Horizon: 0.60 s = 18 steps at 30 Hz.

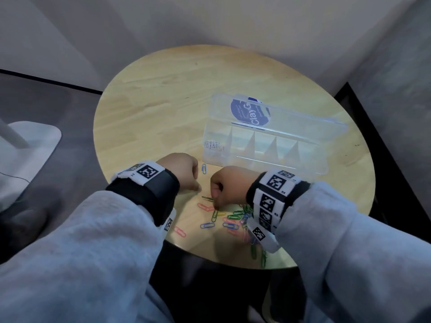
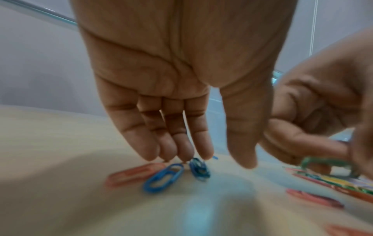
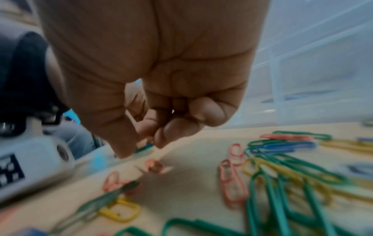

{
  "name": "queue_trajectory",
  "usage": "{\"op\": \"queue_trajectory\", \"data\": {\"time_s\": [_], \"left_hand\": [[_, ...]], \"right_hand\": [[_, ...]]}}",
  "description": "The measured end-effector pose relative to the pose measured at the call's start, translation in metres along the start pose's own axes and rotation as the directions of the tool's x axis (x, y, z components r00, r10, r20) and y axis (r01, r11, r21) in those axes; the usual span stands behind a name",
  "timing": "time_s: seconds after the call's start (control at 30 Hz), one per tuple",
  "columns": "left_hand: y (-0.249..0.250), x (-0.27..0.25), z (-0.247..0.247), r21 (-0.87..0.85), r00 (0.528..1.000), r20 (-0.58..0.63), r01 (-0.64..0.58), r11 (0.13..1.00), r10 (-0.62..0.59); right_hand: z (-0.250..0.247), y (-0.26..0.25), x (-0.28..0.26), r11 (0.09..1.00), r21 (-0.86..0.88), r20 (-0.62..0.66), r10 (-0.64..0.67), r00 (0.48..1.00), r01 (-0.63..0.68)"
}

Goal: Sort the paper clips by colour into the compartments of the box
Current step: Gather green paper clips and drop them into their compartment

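Item: clear plastic box (image 1: 263,157), lid (image 1: 277,113) swung open and lying back behind it, standing on a round wooden table (image 1: 163,94). The lid carries a blue label, only partly legible. Interior: one row of compartments set apart by clear dividers. Contents: a small cluster of pale, whitish clips (image 1: 213,145) in the leftmost compartment; nothing can be made out in the other compartments. Loose stock: a scatter of paper clips (image 1: 233,217) in green, blue, red and yellow on the near edge of the table, in front of the box, thickest beneath the right wrist. One blue clip (image 1: 204,168) lies apart, just in front of the box's left end. Left hand (image 2: 181,79): released, fingers straight and pointing down, their tips at or just above two blue clips (image 2: 163,179) beside a red one; whether they touch cannot be told. Right hand (image 1: 229,185): fingers curled, thumb and forefinger pinching a green clip (image 1: 208,198) just above the scatter. Both wrists wear black bands with printed square markers; sleeves are grey.
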<state>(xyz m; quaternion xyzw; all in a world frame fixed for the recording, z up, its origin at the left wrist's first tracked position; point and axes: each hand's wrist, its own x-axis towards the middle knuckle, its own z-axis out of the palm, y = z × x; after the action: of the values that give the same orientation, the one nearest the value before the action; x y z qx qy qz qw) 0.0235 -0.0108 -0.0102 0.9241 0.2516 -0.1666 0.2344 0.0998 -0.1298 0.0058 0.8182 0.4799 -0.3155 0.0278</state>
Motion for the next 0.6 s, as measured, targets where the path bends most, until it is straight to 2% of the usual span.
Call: {"op": "queue_trajectory", "data": {"time_s": [0.1, 0.23, 0.4, 0.5, 0.6], "left_hand": [[0.001, 0.000, 0.000, -0.007, 1.000, -0.030, -0.004, 1.000, 0.003], [0.006, -0.001, 0.002, 0.035, 1.000, -0.007, 0.000, 0.999, 0.000], [0.012, -0.001, 0.002, 0.038, 0.998, 0.031, 0.058, 0.998, -0.059], [0.016, -0.002, 0.002, 0.016, 0.994, 0.043, 0.103, 0.995, -0.104], [0.021, -0.002, 0.002, 0.034, 0.986, 0.047, 0.159, 0.987, -0.160]], "right_hand": [[-0.002, 0.014, -0.015, 0.980, 0.199, -0.057, 0.035, 0.998, -0.023], [-0.001, 0.037, -0.029, 0.897, 0.438, -0.101, 0.118, 0.988, -0.062], [0.002, 0.058, -0.036, 0.620, 0.784, -0.087, 0.130, 0.988, -0.013], [0.004, 0.065, -0.039, 0.519, 0.854, -0.057, 0.137, 0.989, -0.023], [0.002, 0.069, -0.038, 0.525, 0.849, -0.027, 0.141, 0.990, -0.051]]}}
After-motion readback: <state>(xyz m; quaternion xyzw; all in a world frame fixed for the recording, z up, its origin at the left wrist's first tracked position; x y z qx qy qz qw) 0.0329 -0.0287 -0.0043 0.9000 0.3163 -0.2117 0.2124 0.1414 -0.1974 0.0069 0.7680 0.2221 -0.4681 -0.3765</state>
